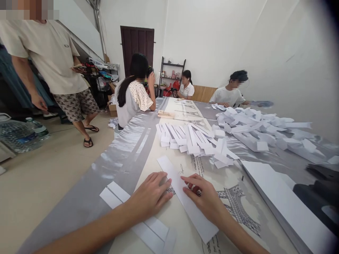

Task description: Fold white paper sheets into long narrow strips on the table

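A long white paper strip (173, 173) lies slantwise on the table in front of me. My left hand (153, 192) rests against its left edge, fingers stretched out and slightly apart. At the strip's right edge is my right hand (203, 195), its index fingertip and thumb touching the paper with a gap between them and the other fingers curled. Beneath my left forearm lie more flat white strips (109, 197), partly hidden by the arm. Just beyond my hands spreads a pile of folded white paper pieces (185, 139).
The table has a printed cloth (143, 211) with tower drawings. At right are a stack of white sheets (288, 201), dark objects (317, 201) and a heap of folded paper (259, 127). Several people sit around the far end; one person (50, 60) stands left, near large water bottles (19, 132).
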A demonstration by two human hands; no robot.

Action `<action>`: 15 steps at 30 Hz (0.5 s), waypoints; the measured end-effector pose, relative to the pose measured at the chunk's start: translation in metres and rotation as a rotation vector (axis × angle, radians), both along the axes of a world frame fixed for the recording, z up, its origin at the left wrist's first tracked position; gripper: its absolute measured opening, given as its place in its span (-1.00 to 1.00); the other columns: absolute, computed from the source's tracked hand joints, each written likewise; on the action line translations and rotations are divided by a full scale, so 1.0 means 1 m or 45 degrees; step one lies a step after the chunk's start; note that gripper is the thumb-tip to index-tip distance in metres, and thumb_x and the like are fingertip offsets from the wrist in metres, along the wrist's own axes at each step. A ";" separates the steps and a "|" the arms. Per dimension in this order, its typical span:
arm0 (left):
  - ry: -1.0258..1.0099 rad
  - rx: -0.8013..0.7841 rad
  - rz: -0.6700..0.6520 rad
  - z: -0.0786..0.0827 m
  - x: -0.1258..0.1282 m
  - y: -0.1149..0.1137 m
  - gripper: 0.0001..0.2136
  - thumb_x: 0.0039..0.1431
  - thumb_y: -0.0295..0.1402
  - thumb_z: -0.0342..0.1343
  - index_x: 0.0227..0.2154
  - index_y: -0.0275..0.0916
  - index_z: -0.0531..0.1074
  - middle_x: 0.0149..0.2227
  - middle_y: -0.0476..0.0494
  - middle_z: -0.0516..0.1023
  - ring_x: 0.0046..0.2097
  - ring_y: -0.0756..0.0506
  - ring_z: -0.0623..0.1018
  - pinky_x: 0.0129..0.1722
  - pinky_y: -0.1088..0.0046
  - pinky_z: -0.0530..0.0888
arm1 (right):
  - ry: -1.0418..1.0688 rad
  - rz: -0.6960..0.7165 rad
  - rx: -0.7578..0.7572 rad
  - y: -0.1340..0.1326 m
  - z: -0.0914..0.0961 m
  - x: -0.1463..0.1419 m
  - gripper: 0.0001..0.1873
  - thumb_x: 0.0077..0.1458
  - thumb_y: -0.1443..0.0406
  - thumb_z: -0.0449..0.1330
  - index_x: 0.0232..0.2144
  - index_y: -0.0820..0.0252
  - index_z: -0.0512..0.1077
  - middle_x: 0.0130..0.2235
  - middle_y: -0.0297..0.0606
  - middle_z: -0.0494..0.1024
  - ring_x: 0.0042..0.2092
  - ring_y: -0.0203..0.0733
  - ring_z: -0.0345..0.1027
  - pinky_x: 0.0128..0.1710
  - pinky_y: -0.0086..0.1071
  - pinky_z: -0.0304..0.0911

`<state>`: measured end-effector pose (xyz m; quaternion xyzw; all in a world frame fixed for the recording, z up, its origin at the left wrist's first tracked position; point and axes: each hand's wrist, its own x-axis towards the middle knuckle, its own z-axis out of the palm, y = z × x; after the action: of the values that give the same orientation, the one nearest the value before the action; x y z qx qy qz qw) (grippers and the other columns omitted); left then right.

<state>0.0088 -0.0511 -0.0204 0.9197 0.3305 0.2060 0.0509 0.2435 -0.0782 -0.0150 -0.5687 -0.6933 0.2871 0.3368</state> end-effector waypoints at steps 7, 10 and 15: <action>-0.023 0.009 -0.007 0.000 0.000 -0.001 -0.67 0.44 -0.23 -0.05 0.14 -0.20 0.40 0.12 -0.31 0.40 0.12 -0.27 0.43 0.08 0.09 0.47 | -0.001 -0.089 -0.032 -0.003 0.001 0.002 -0.69 0.14 0.23 0.20 -0.08 0.10 0.59 -0.32 -0.27 0.63 -0.33 -0.11 0.46 -0.24 -0.19 0.43; -0.016 0.018 -0.019 0.002 -0.001 -0.001 -0.69 0.44 -0.25 -0.06 0.13 -0.20 0.40 0.10 -0.29 0.43 0.10 -0.27 0.44 0.07 0.10 0.46 | -0.055 -0.086 -0.001 -0.004 0.006 0.000 -0.71 0.15 0.24 0.19 -0.10 0.08 0.60 -0.34 -0.26 0.64 -0.35 -0.09 0.46 -0.26 -0.17 0.43; -0.010 0.029 -0.039 0.003 0.000 0.000 -0.71 0.44 -0.28 -0.05 0.11 -0.21 0.39 0.07 -0.27 0.45 0.11 -0.26 0.44 0.09 0.10 0.44 | -0.215 0.022 0.057 -0.006 0.006 -0.002 -0.65 0.25 0.27 0.09 -0.01 0.04 0.58 -0.13 -0.18 0.63 -0.28 -0.06 0.50 -0.24 -0.11 0.44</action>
<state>0.0085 -0.0508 -0.0173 0.9243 0.3138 0.2124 0.0450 0.2412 -0.0847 -0.0087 -0.5772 -0.7304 0.2253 0.2873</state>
